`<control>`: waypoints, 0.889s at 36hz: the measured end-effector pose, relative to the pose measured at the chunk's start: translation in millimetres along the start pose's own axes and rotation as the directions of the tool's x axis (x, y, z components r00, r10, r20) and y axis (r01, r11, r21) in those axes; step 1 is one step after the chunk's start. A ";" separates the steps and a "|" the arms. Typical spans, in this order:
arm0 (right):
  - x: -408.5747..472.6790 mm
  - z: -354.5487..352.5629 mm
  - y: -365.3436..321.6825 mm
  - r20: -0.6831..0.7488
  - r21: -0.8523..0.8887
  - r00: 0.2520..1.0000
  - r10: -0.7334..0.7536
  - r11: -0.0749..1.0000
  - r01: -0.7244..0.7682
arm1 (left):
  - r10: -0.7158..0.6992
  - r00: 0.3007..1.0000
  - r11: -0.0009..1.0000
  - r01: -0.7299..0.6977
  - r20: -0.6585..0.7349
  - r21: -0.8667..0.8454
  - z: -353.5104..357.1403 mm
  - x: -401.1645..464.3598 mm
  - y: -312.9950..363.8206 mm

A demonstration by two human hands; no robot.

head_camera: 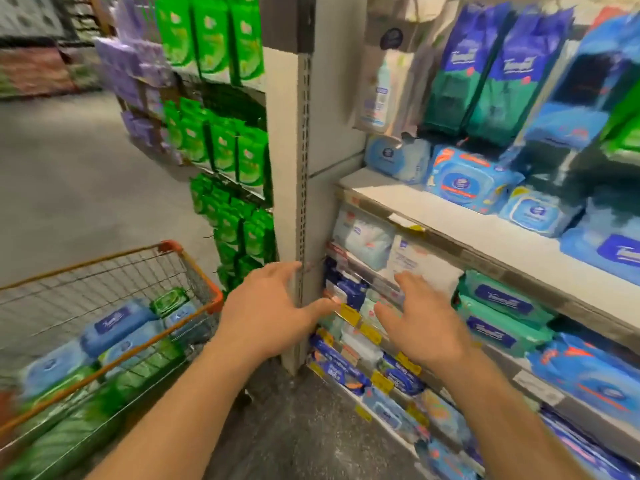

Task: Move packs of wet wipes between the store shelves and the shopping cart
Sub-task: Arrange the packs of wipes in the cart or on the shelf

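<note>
Reaching with left hand (273,308) and right hand (420,322), each grip spread wide and holding nothing, toward wipes packs (349,289) right of the shopping cart (194,268), probably for taking one.

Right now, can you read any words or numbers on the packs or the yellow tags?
None can be read for sure.
Dark blue label on green pack: white script, blurred.
Blue pack in the cart: label blurred.
Yellow price tags: too small.
Hanging bottle: print unreadable.
</note>
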State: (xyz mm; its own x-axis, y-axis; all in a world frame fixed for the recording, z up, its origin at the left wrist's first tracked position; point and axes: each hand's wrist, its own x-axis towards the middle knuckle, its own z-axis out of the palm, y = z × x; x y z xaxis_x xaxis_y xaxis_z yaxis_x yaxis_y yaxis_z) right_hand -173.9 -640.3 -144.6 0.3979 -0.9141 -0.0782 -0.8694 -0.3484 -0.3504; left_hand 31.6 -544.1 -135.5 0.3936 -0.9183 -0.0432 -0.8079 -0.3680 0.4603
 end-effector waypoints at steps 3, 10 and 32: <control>9.6 17.0 -46.5 0.065 -0.031 0.995 -0.078 0.996 0.080 | -0.088 0.996 0.996 0.087 -0.036 -0.019 -14.5 -7.6 -46.6; 36.9 72.4 -169.2 0.189 -0.058 0.948 -0.256 0.961 0.271 | -0.329 0.942 0.933 0.313 -0.065 -0.180 -57.6 -41.9 -172.3; 80.7 223.6 -433.4 0.403 0.049 0.725 -0.558 0.804 0.592 | -0.705 0.704 0.673 0.623 -0.089 -0.400 -124.5 -86.4 -435.7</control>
State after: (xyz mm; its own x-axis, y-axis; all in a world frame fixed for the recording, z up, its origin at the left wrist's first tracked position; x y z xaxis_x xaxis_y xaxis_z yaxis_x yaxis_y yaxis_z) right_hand 300.6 -516.7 -207.7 0.8920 -0.3847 -0.2373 -0.4494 -0.8113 -0.3739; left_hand 404.2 -286.2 -221.9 0.8854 -0.3741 -0.2761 -0.1229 -0.7610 0.6370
